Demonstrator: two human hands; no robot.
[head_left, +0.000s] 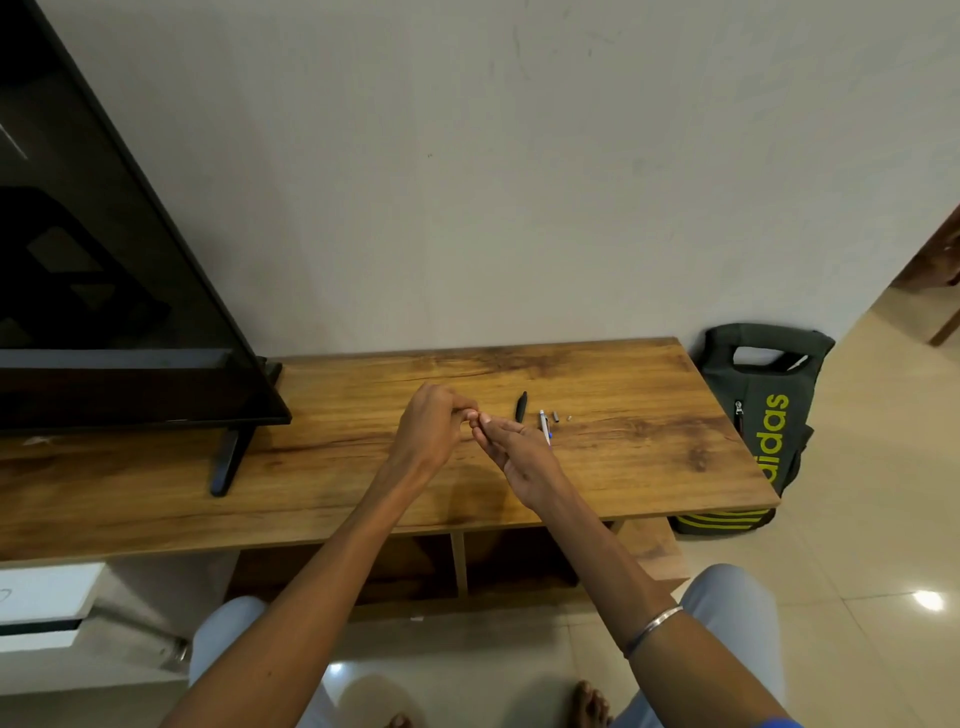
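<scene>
Closely, left hand (434, 427) and right hand (521, 457) touch fingertips, perhaps pinching something.

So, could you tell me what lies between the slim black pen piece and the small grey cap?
Head view: a thin white pen part with a blue end lies between the slim black pen piece and the small grey cap.

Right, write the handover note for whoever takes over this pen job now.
Left hand: fingers curled, tips meeting the right hand over the wooden bench; anything pinched there is too small to see.
Right hand: fingers stretched toward the left.
On the bench, apart: black pen piece, white pen part, small grey piece, tiny bit.
Done: pen lies in pieces.
Left: probably refitting them; check the fingertips first.
</scene>
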